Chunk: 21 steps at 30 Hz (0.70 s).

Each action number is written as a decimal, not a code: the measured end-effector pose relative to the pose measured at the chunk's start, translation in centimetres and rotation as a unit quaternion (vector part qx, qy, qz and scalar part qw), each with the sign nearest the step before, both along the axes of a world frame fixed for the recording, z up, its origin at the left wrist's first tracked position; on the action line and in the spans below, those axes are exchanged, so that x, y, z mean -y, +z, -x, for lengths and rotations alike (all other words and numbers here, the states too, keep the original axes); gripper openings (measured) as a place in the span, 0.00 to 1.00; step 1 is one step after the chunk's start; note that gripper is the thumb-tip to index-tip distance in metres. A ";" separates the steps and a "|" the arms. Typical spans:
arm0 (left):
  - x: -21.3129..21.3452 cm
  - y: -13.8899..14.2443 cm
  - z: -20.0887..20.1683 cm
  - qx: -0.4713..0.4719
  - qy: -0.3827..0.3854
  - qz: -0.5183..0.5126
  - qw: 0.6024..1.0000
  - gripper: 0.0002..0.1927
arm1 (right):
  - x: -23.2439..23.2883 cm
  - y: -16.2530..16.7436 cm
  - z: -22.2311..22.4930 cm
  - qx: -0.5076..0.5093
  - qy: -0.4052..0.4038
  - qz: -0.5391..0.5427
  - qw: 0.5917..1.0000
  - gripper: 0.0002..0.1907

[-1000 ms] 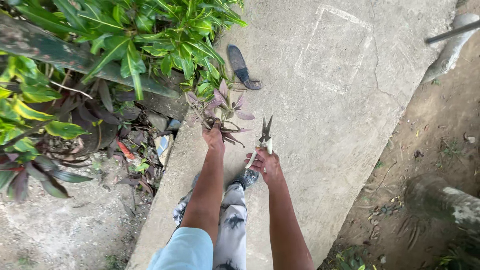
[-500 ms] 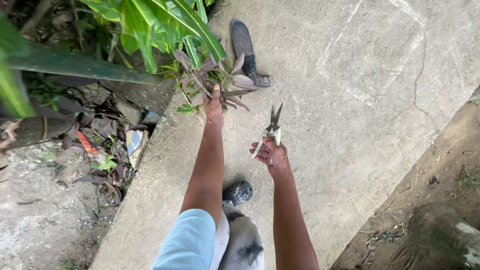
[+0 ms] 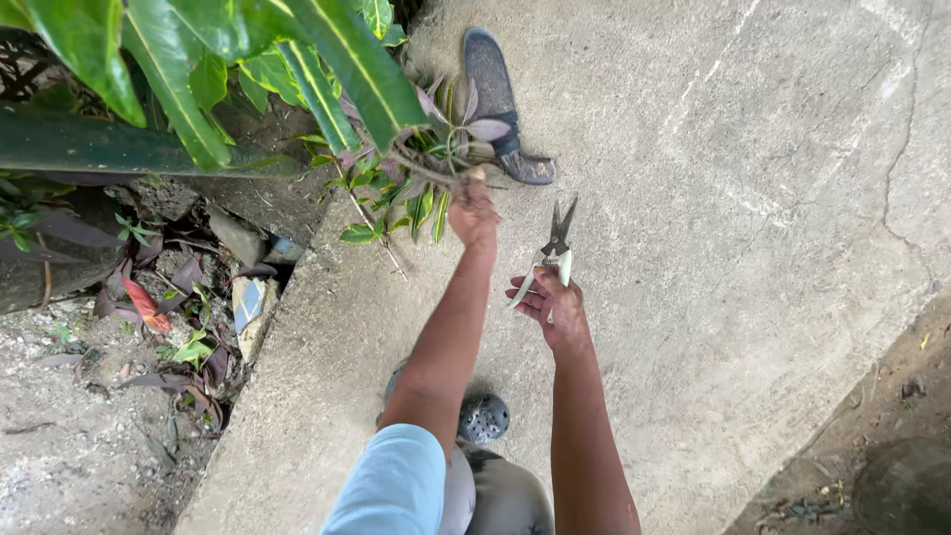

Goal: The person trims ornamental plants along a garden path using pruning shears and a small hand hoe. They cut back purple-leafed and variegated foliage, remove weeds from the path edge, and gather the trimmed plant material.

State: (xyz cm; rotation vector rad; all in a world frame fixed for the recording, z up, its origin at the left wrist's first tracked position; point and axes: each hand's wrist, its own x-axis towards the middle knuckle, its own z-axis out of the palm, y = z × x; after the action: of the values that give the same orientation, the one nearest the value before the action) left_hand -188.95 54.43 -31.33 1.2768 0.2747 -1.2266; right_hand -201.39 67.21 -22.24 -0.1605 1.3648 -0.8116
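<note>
Right hand (image 3: pixel 555 302) around pruning shears (image 3: pixel 555 248)

— What's worn on the left arm?
— A short light-blue sleeve (image 3: pixel 396 485); both forearms bare
— And at six o'clock, lower down?
— Grey patterned trousers (image 3: pixel 500 500) and a dark perforated clog (image 3: pixel 483 418)

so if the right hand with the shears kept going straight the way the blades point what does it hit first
Probably the dark shoe lying on the concrete slab. The right hand aims the pruning shears up the picture, tips open, with bare concrete between. The plant clump in the left hand sits slightly left of that line.
</note>
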 end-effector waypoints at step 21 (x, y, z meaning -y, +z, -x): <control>5.0 2.1 2.2 0.227 -0.292 -0.191 0.909 0.30 | 2.3 -1.7 4.1 -0.079 -0.009 0.014 0.997 0.24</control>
State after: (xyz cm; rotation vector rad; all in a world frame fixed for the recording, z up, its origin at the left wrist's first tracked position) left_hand -191.12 49.40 -29.21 2.0407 -0.2436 -1.3565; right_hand -205.47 64.92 -23.89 -0.2382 1.5061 -0.8480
